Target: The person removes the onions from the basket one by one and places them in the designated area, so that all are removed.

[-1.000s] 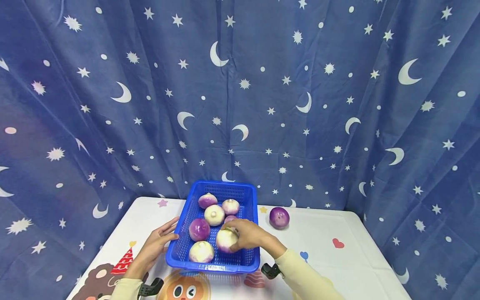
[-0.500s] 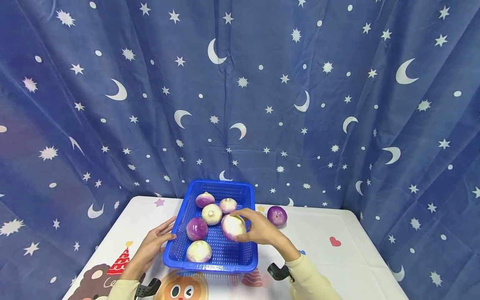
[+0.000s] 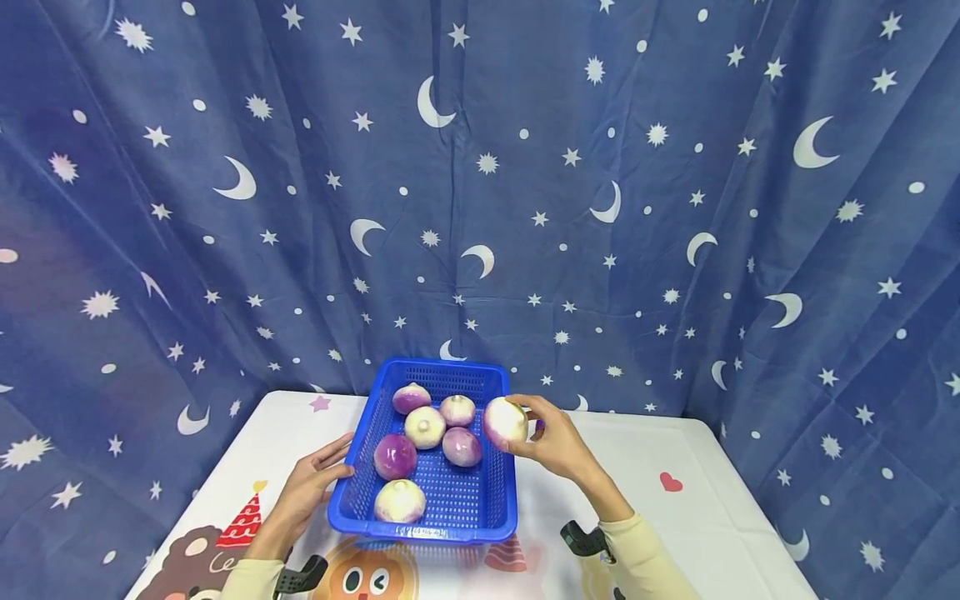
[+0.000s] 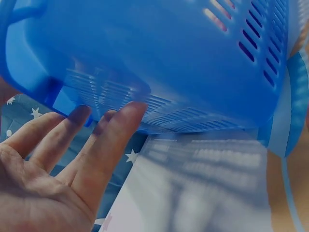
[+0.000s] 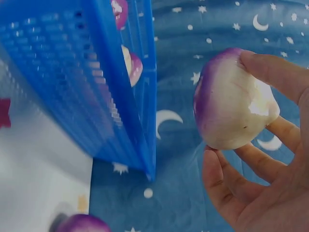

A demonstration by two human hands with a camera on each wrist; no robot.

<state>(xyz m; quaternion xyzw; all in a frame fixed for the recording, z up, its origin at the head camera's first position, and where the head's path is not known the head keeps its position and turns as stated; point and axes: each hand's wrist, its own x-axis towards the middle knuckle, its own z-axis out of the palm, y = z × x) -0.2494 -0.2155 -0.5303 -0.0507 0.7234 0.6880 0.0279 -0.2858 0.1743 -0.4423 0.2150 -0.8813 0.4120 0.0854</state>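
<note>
Lower centre, the right hand [image 3: 557, 443] pinched a purple-and-white bulb [image 3: 505, 423] near a blue basket [image 3: 480, 534]; the bulb struck me as firm, slick, best held round its middle. Lower left, the left hand [image 3: 303, 487] was loosely spread.

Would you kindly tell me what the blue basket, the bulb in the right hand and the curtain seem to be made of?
The blue basket: probably molded plastic, smooth with a slight sheen, its walls pierced by regular slots.
The held bulb: glossy, with a bright highlight; real vegetable or coated imitation, I cannot tell.
The curtain: likely fabric, matte, hanging in soft folds.
</note>
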